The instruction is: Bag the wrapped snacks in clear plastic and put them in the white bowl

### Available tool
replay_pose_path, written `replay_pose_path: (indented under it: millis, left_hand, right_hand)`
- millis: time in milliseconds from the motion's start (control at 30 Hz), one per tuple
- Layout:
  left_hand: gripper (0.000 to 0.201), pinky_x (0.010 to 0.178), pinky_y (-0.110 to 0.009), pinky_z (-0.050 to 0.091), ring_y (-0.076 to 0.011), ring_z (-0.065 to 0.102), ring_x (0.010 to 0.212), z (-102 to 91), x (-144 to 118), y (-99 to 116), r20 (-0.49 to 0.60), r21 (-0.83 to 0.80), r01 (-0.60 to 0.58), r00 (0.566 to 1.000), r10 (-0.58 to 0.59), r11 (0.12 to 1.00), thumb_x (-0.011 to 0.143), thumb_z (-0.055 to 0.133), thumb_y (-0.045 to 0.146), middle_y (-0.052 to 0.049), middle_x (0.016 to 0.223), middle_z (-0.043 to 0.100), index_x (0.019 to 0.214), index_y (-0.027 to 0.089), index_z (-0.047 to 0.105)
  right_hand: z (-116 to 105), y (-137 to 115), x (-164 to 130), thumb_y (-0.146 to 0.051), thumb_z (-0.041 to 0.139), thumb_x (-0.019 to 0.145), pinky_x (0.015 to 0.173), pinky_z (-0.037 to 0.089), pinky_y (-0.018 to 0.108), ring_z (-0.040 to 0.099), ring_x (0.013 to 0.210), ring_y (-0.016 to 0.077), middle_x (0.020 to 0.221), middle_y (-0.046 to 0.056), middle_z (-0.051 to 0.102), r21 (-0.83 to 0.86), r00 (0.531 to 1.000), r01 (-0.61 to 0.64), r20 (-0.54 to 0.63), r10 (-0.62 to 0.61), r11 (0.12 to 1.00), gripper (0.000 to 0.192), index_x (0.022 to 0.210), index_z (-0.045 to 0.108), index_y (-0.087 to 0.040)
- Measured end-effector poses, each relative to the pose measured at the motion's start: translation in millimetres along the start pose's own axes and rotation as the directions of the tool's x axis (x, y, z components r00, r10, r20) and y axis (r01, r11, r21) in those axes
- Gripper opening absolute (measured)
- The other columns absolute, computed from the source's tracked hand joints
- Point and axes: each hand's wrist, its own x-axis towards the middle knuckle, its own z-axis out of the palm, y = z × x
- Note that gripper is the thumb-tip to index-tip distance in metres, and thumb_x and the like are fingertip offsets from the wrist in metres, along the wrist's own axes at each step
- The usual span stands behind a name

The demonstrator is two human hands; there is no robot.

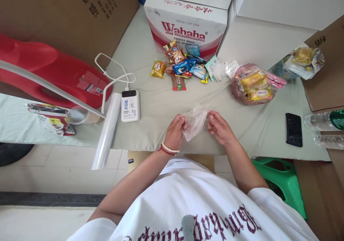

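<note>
A thin clear plastic bag (195,123) is held between my two hands, over the near edge of the cloth-covered table (156,108). My left hand (175,130) pinches its left side with fingers closed. On the other side, the fingertips of my right hand (219,127) close on the bag's upper right corner. Beyond my hands lies a pile of wrapped snacks (184,67), in front of the Wahaha water carton (188,26). To the right, a pink translucent bowl (236,92) contains several yellow-wrapped snacks (255,85).
At left are a white power bank (130,106) with a cable, a roll of clear film (107,131) jutting past the table edge, and a red jug (53,70). A black phone (294,130) and plastic bottles (322,121) lie at right. A green stool (288,187) stands below.
</note>
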Motion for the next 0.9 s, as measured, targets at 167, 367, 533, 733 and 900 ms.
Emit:
replay_pose_path:
  millis: [167,367,533,733,900]
  left_hand:
    - [0.047,0.061,-0.026,0.035,-0.0108,0.040,0.063,-4.9,-6,-2,-0.004,0.155,0.034,0.999,-0.034,0.987,0.068,0.085,0.043,0.005,0.064,0.043,0.064,0.021,0.044]
    - [0.057,0.060,-0.027,0.033,-0.0101,0.037,0.061,-17.6,-2,-2,-0.125,0.259,-0.068,0.987,0.103,0.963,0.076,0.077,0.066,0.005,0.059,0.041,0.060,0.020,0.047]
    - [0.062,0.059,-0.028,0.033,-0.0110,0.039,0.059,-18.4,-5,-8,0.048,0.391,-0.006,0.999,-0.014,0.921,0.079,0.070,0.073,0.003,0.056,0.045,0.055,0.018,0.053]
    - [0.055,0.064,-0.026,0.044,-0.0127,0.050,0.065,-30.4,6,-3,-0.207,0.216,-0.186,0.951,0.231,0.959,0.083,0.072,0.069,0.002,0.064,0.051,0.063,0.021,0.054]
    - [0.057,0.057,-0.023,0.043,-0.0099,0.050,0.059,-43.0,21,11,-0.448,0.040,-0.227,0.866,0.221,0.973,0.084,0.070,0.070,0.005,0.062,0.046,0.067,0.022,0.045]
  right_hand:
    - [27,9,19,-0.040,0.094,0.061,0.051,0.036,0.022,0.048,0.061,0.0100,0.077,-0.003,0.063,-0.011,0.977,0.008,0.213,-0.006,1.000,0.043,0.094,0.073,-0.024]
    - [29,15,21,-0.047,0.089,0.069,0.053,0.037,0.022,0.044,0.058,0.0088,0.073,-0.004,0.059,-0.045,0.986,0.089,0.142,-0.082,0.995,0.038,0.091,0.070,-0.023]
    - [38,10,18,-0.046,0.093,0.064,0.068,0.051,0.025,0.063,0.080,0.0147,0.103,0.002,0.072,-0.024,0.959,0.067,0.278,-0.058,0.997,0.056,0.114,0.072,-0.028]
    - [25,7,19,-0.049,0.091,0.066,0.054,0.037,0.023,0.042,0.054,0.0079,0.066,-0.005,0.057,-0.069,0.984,0.178,0.026,-0.176,0.982,0.036,0.079,0.071,-0.023]
    - [-21,14,-19,-0.049,0.090,0.071,0.064,0.047,0.026,0.056,0.065,0.0128,0.070,-0.003,0.062,-0.250,0.981,0.186,0.103,-0.165,0.950,0.031,0.081,0.074,-0.024]
